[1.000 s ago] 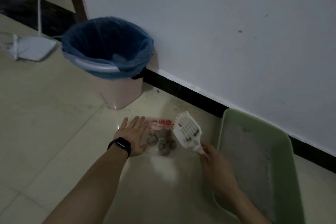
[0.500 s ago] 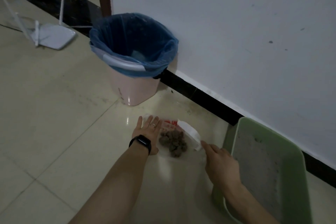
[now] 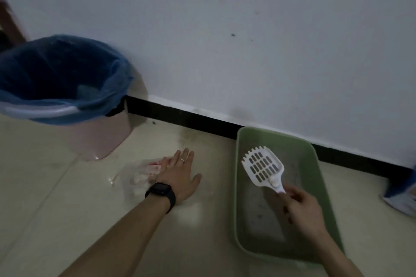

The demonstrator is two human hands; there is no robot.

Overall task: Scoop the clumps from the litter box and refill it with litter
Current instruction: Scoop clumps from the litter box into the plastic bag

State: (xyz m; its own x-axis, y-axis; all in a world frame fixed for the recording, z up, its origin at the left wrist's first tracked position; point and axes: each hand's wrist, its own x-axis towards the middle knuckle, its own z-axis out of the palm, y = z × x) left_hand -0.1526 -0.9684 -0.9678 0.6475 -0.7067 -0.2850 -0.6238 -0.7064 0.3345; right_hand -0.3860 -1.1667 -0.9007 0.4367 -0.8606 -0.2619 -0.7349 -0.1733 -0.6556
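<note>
A green litter box [image 3: 319, 171] with grey litter lies on the floor by the wall. Over it my right hand [image 3: 301, 211] grips the handle of a white slotted scoop [image 3: 262, 168], whose head looks empty. My left hand [image 3: 180, 177] lies flat with straight fingers on a clear plastic bag [image 3: 137, 175] with red print, spread on the tiles left of the box. The hand covers the clumps on the bag.
A pink bin with a blue liner [image 3: 63, 87] stands at the left against the wall. A blue and white bag [image 3: 403, 195] shows at the right edge. A black skirting strip [image 3: 191, 117] runs along the wall's foot.
My right hand has carried the scoop from over the plastic bag rightward to above the litter box. My left hand stays flat on the bag. The view has swung to the right.
</note>
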